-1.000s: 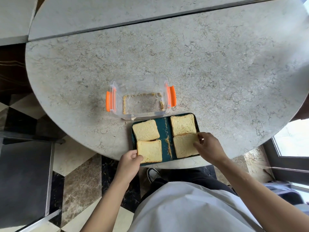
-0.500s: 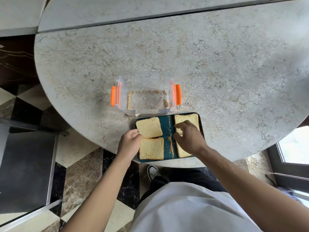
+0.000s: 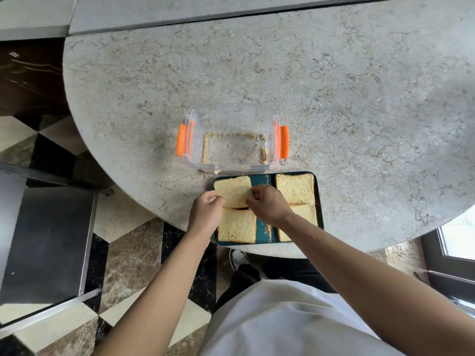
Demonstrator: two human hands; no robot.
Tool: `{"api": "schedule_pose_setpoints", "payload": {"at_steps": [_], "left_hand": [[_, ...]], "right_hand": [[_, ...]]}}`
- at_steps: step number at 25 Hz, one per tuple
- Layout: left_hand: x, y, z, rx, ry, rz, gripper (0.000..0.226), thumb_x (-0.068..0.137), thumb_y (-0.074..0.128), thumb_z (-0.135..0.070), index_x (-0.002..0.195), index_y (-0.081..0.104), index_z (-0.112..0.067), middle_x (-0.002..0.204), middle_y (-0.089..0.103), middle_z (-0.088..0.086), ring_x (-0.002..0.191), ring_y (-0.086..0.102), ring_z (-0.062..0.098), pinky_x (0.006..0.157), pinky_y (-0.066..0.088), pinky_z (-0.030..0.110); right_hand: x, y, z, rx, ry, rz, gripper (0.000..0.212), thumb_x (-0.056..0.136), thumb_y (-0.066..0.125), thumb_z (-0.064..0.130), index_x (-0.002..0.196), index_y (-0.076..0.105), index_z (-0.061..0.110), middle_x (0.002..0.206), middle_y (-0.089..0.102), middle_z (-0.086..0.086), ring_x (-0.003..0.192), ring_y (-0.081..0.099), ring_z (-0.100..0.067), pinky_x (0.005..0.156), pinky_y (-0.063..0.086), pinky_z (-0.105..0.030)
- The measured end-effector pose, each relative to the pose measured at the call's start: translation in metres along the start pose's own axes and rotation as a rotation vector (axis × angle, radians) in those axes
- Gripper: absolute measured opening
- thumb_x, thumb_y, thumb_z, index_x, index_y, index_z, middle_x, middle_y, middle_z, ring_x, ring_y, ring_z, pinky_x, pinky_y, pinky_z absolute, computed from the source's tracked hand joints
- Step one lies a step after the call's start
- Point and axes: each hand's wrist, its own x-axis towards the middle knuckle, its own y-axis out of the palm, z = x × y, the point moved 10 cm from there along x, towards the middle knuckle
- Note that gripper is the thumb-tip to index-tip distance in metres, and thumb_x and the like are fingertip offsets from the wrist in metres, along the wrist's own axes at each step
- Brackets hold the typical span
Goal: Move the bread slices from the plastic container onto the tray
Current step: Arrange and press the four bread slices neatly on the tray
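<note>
Meanwhile both hands, left (image 3: 205, 214) and right (image 3: 267, 205), had fingers pinched on the bread slice (image 3: 232, 190) at the tray's (image 3: 318, 199) far-left corner.

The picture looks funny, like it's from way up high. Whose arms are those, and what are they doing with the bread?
The camera sits on a person's head and looks down, so you see their own arms, white shirt and a shoe on the floor. There is no robot here.

On the round stone table stands a clear plastic box with orange clips. Only crumbs are left inside it. Right in front of it lies a dark green tray with four slices of bread.

The left hand and the right hand are both at the far left slice, one on each side, fingers pinching its edges. It looks like they are straightening it, though I can't tell if it is lifted.
</note>
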Motion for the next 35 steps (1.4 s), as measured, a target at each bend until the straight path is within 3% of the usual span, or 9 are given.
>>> {"api": "schedule_pose_setpoints", "payload": {"at_steps": [5,7,13,19,22,25,29,32,35], "left_hand": [[0.003,0.003,-0.004,-0.022,0.016,-0.002,0.041,0.091,0.058,-0.021,0.132,0.062,-0.015,0.133,0.064,0.001,0.098,0.058,0.004,0.079,0.040,0.020],[0.004,0.003,-0.005,-0.029,0.021,-0.002,0.040,0.091,0.059,-0.021,0.130,0.062,-0.017,0.131,0.064,-0.001,0.094,0.057,0.000,0.073,0.039,0.016],[0.007,-0.001,-0.005,-0.052,0.020,-0.015,0.040,0.091,0.060,-0.020,0.131,0.063,-0.017,0.135,0.064,0.002,0.107,0.057,0.010,0.086,0.040,0.024],[0.005,-0.002,-0.003,-0.050,0.033,-0.010,0.039,0.092,0.060,-0.022,0.131,0.062,-0.019,0.134,0.063,0.000,0.104,0.057,0.007,0.076,0.040,0.017],[0.000,-0.007,0.004,-0.022,0.046,-0.039,0.036,0.092,0.059,-0.024,0.128,0.062,-0.020,0.133,0.064,0.000,0.106,0.059,0.010,0.084,0.041,0.024],[-0.009,-0.009,0.017,0.047,0.054,-0.043,0.036,0.092,0.057,-0.026,0.128,0.062,-0.021,0.130,0.065,0.000,0.106,0.062,0.014,0.082,0.045,0.027],[-0.019,-0.004,0.028,0.104,0.074,-0.031,0.037,0.093,0.056,-0.026,0.129,0.062,-0.020,0.129,0.065,0.001,0.106,0.061,0.012,0.079,0.044,0.024],[-0.021,-0.001,0.028,0.144,0.085,-0.030,0.040,0.093,0.055,-0.026,0.132,0.061,-0.020,0.132,0.064,0.001,0.102,0.057,0.009,0.070,0.038,0.015],[-0.019,0.000,0.027,0.166,0.081,-0.020,0.042,0.093,0.054,-0.028,0.134,0.059,-0.021,0.135,0.063,0.000,0.098,0.057,0.008,0.068,0.037,0.015]], "right_hand": [[-0.001,-0.001,-0.003,0.039,0.014,-0.023,0.030,0.092,0.051,0.024,0.081,0.068,0.002,0.076,0.071,-0.016,0.065,0.061,-0.027,0.057,0.048,-0.035],[0.000,-0.002,-0.006,0.065,0.027,-0.038,0.030,0.092,0.052,0.024,0.083,0.070,0.003,0.076,0.073,-0.017,0.057,0.059,-0.023,0.052,0.046,-0.031],[0.001,0.000,-0.006,0.106,0.063,-0.044,0.025,0.090,0.054,0.028,0.088,0.071,0.009,0.079,0.074,-0.011,0.061,0.061,-0.020,0.058,0.052,-0.033],[-0.003,-0.002,-0.005,0.115,0.042,-0.050,0.025,0.089,0.053,0.026,0.081,0.070,0.010,0.064,0.067,-0.004,0.050,0.054,-0.015,0.051,0.045,-0.028],[-0.011,-0.007,-0.012,0.058,0.044,-0.111,0.027,0.090,0.055,0.025,0.097,0.071,0.004,0.085,0.075,-0.011,0.074,0.068,-0.027,0.066,0.057,-0.037],[-0.021,-0.003,-0.024,0.020,0.068,-0.122,0.031,0.090,0.056,0.027,0.109,0.067,0.005,0.102,0.074,-0.012,0.089,0.067,-0.029,0.078,0.058,-0.042],[-0.034,0.018,-0.030,0.024,0.081,-0.056,0.039,0.091,0.055,0.031,0.124,0.062,0.012,0.102,0.073,-0.004,0.088,0.065,-0.020,0.074,0.051,-0.031],[-0.038,0.020,-0.033,0.054,0.103,-0.062,0.041,0.092,0.054,0.032,0.127,0.061,0.012,0.096,0.067,0.002,0.084,0.062,-0.016,0.071,0.047,-0.028],[-0.037,0.018,-0.036,0.069,0.122,-0.071,0.041,0.092,0.055,0.031,0.128,0.061,0.012,0.100,0.068,-0.001,0.081,0.060,-0.014,0.070,0.046,-0.027]]}}
